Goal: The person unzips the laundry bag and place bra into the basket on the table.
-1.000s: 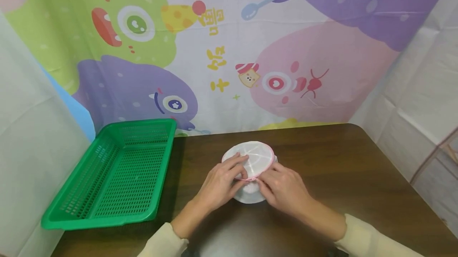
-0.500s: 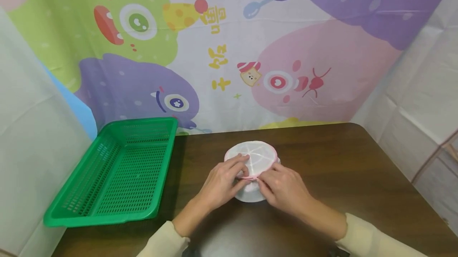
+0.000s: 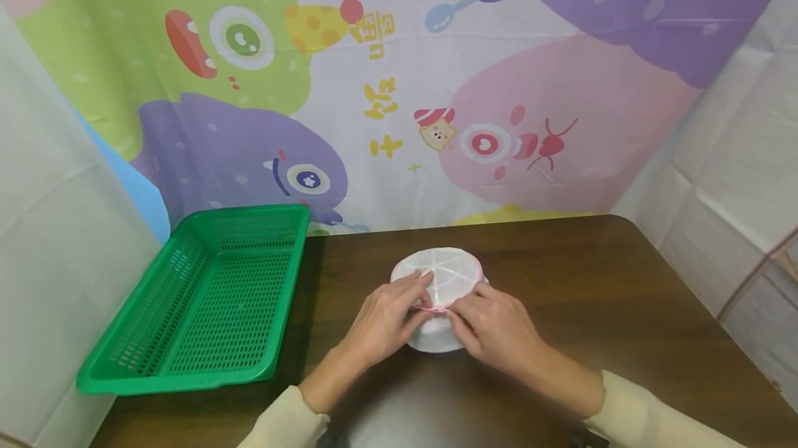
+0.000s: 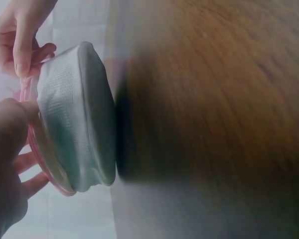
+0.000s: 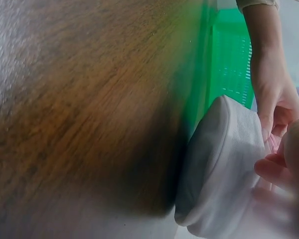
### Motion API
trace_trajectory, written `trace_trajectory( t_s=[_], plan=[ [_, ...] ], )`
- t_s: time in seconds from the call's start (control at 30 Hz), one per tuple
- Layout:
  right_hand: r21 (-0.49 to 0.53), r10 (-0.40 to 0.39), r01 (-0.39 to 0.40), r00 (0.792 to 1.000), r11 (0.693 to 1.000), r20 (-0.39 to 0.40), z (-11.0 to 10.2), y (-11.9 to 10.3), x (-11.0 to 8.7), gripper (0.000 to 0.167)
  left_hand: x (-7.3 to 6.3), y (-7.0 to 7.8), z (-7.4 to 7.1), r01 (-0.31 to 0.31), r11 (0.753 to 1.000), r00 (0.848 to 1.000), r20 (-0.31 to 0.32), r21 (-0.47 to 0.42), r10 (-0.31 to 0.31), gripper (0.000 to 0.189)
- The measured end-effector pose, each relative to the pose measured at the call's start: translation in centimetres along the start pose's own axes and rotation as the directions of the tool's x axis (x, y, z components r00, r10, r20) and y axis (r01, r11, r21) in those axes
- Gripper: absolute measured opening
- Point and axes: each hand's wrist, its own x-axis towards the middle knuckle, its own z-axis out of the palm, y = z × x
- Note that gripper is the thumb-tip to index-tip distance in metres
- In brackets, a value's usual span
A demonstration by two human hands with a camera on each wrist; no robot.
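A round white mesh laundry bag [image 3: 451, 271] with a pink zipper edge [image 3: 439, 310] stands at the middle of the table, its flat top facing up. My left hand [image 3: 383, 313] lies over the bag's near left side, some fingers on the top panel and the thumb at the zipper, pinching the edge. Close beside it, my right hand [image 3: 497, 323] pinches the zipper edge at the near right between thumb and fingers. From the left wrist view, the mesh side wall [image 4: 65, 104] shows below both hands. The bag's base [image 5: 202, 169] sits low against the table in the right wrist view.
A green perforated plastic basket [image 3: 288, 296] stands on the left of the dark wooden table [image 3: 573, 282]. Behind the table hangs a cartoon-printed cloth [image 3: 399, 192], with pale cloth panels at both sides.
The hands and the laundry bag hold almost the same place and pose. The head view has shifted very slightly.
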Motion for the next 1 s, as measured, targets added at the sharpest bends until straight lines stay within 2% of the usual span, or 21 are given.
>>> trace_trajectory(
  t_s=[0.23, 0.8, 1.0],
  plan=[
    [0.011, 0.014, -0.014, 1.000, 1.000, 0.003, -0.03, 0.07, 0.01, 0.012, -0.04, -0.22, -0.12, 0.015, 1.000, 1.000, 0.009, -0.014, -0.015, 0.040],
    [-0.001, -0.002, 0.002, 1.000, 1.000, -0.015, 0.06, -0.47, 0.30, 0.010, 0.38, 0.43, 0.03, -0.006, 1.000, 1.000, 0.002, -0.010, 0.006, 0.019],
    [0.001, -0.002, 0.002, 1.000, 1.000, -0.007, -0.01, -0.29, 0.26, 0.010, 0.31, 0.15, 0.05, -0.039, 0.999, 0.999, -0.016, -0.005, 0.039, 0.017]
  ],
)
